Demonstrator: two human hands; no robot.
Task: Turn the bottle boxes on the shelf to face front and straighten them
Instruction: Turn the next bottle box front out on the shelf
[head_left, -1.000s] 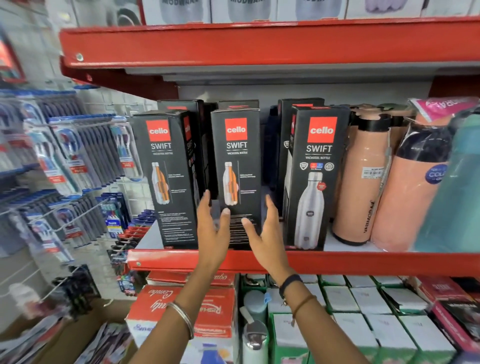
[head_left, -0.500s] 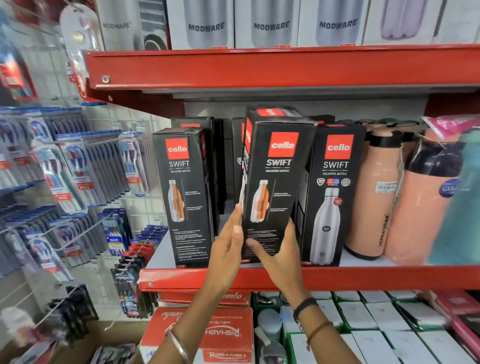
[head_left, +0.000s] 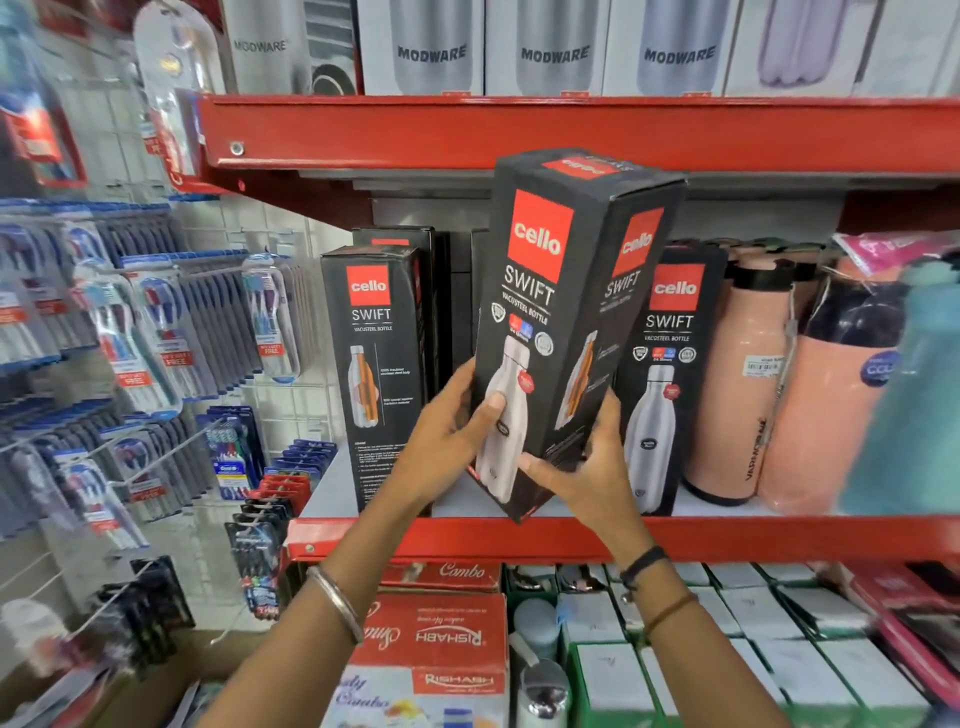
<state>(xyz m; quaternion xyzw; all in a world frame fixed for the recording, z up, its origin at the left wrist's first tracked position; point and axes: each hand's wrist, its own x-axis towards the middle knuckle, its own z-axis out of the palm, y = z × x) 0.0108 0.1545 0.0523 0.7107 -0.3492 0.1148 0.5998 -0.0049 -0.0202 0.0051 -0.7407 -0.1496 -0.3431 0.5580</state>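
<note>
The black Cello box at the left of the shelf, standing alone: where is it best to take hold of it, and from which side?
Grip the left Cello box low down, palms on its two narrow side faces, coming from the front over the red shelf edge. It stands upright, tall and slim, with open space on its left. Both hands hold the tilted box that way.

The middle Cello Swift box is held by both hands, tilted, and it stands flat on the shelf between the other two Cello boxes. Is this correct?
Not quite. The head view shows the middle Cello Swift box lifted, with at most its lowest corner near the shelf edge, not standing flat. The rest holds: the left hand and right hand both grip it, tilted, between the other two Cello boxes.
</note>
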